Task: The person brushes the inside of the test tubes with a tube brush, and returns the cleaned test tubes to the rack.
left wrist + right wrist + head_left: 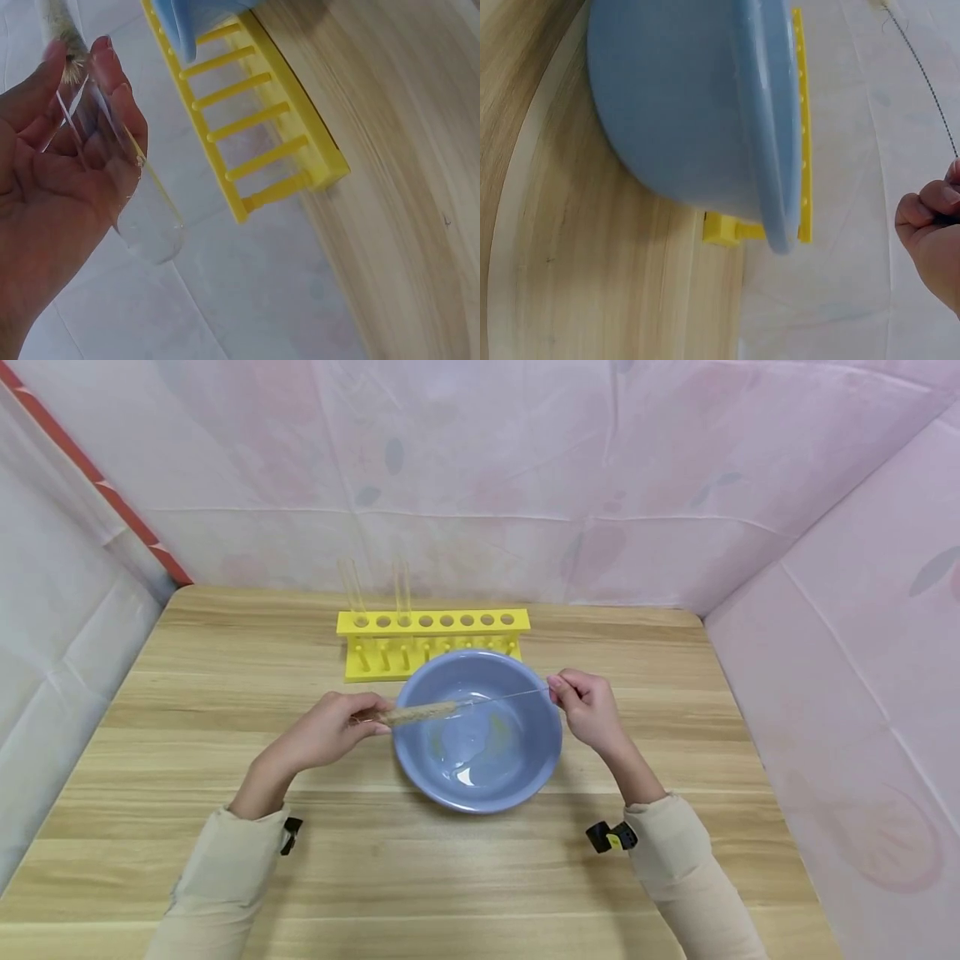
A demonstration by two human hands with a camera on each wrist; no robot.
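Note:
My left hand (pixel 337 722) holds a clear glass test tube (pixel 154 229) near its rounded end, which sticks out past the palm in the left wrist view. Inside the tube sits the pale bristle head of a test tube brush (pixel 423 713), its tip between my fingers and thumb. From the bristles a thin twisted wire handle (pixel 928 81) runs to my right hand (pixel 588 706), whose curled fingers grip its end. Tube and brush slant over a blue basin (pixel 477 805) with a little water in the bottom.
Behind the basin stands a yellow test tube rack (pixel 375 670). Two clear tubes are upright in it, a left one (pixel 352 589) and a right one (pixel 402 589). Patterned cloth walls (pixel 480 468) enclose the wooden table (pixel 420 877) at the back and sides.

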